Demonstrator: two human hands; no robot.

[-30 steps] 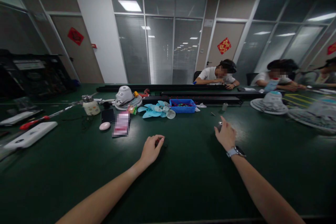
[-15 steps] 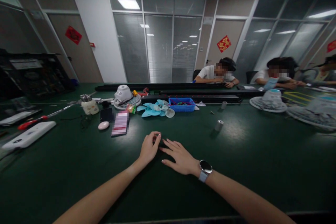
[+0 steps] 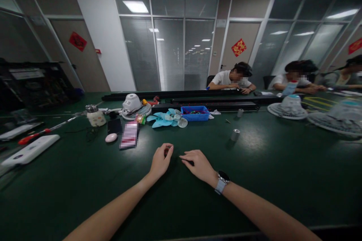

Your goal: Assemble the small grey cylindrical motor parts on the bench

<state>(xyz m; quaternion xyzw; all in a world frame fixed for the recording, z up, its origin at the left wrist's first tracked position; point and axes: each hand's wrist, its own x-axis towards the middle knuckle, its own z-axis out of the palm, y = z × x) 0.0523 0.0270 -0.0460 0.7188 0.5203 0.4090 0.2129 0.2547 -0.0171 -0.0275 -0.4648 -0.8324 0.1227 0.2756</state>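
Observation:
My left hand [image 3: 161,160] rests on the dark green table [image 3: 181,211], its fingers curled and the thumb close to the fingertips; whether anything is inside is hidden. To its right, a small gap away, lies my right hand [image 3: 198,163], palm down, fingers together and bent toward the thumb, with nothing seen in them. A watch [image 3: 223,180] is on the right wrist. Beyond the hands are light blue fan blades [image 3: 164,119] and a blue tray [image 3: 195,113] of small parts. A small metal cylinder [image 3: 235,134] stands to the right.
At left lie a phone [image 3: 129,134], a pink oval object [image 3: 111,138], a jar [image 3: 95,116] and a white power strip [image 3: 32,150]. A white fan part [image 3: 132,102] sits behind. More fan parts [image 3: 288,107] are at right. People [image 3: 232,79] sit across the table.
My right hand's spread fingers have drawn together, and its fingertips are slightly farther from my left hand. The left hand looks nearly the same. The camera view has shifted slightly.

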